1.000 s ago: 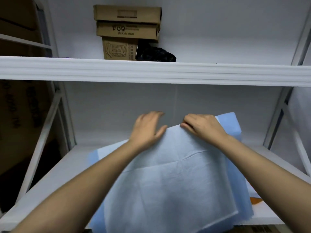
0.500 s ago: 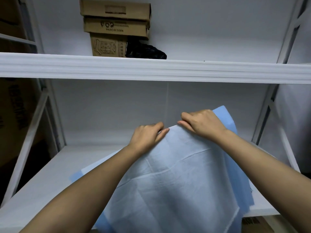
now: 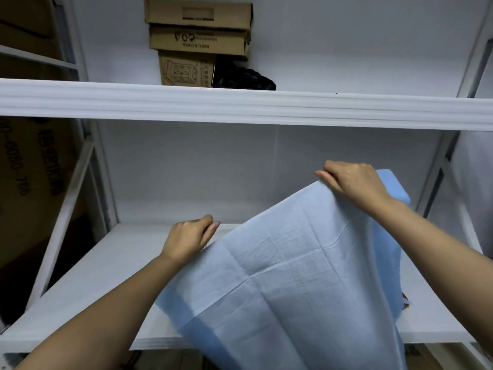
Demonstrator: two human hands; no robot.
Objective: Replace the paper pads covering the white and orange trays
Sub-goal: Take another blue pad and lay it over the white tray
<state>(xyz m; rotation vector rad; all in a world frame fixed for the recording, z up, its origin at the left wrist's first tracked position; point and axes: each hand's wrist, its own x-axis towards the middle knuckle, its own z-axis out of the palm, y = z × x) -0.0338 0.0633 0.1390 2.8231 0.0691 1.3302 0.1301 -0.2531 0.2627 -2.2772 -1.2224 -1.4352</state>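
Note:
A light blue paper pad (image 3: 293, 276) with fold creases hangs lifted and slanted over the white lower shelf (image 3: 106, 276). My right hand (image 3: 352, 182) pinches its upper edge, raised high at the right. My left hand (image 3: 189, 239) is lower, with curled fingers gripping the pad's left edge just above the shelf. The pad's lower end drapes past the shelf's front edge. A sliver of orange, likely the orange tray (image 3: 404, 300), peeks out beside the pad's right edge. The pad hides the rest, and I see no white tray.
The upper shelf's white front rail (image 3: 240, 105) runs across just above my hands. On it stand stacked cardboard boxes (image 3: 198, 36) and a black bag (image 3: 242, 77). A large cardboard box (image 3: 32, 182) stands beyond the frame's left post.
My hands have moved apart along the pad's edge: the right one rose and went right, the left one dropped toward the shelf. The pad now hangs slanted.

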